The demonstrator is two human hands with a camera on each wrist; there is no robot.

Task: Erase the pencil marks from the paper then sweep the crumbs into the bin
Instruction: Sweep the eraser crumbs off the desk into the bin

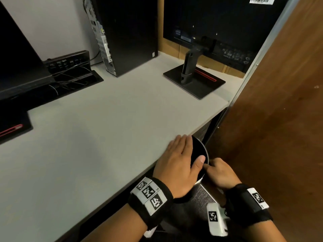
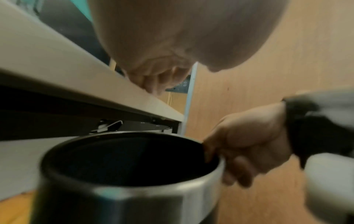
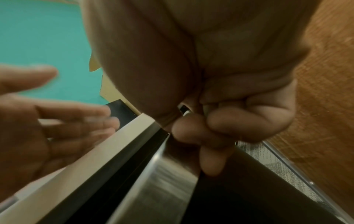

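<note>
**Bin held under the desk edge for the sweep**

From the head view, a pale grey desk (image 1: 104,119) fills the scene, with a monitor stand (image 1: 194,81) far right, a black computer tower (image 1: 125,34) at the back and a brown wooden panel (image 1: 279,102) along the right side. The left hand (image 1: 180,163) lies flat at the near right edge of the desk, fingers straight and together, its thumb out over the dark mouth of a round metal bin (image 1: 203,154). The right hand (image 1: 222,173) is curled on the bin's near rim, just beside that thumb. No paper, eraser or crumbs can be made out here; the bin sits tucked against and below the desk edge, judged so that whatever the flat palm pushes off falls straight in.

From the left wrist view, the bin's rim (image 2: 134,188) stands just under the desk's edge (image 2: 95,84), its open black inside facing up. The right hand's fingers (image 2: 241,169) hook over the rim, steadying it at that height.

From the right wrist view, which is blurred, the right hand's fingers (image 3: 220,131) are clamped on the steel rim (image 3: 172,166), while the left hand (image 3: 47,124) is spread above the desk edge, as a broad scraper.
</note>
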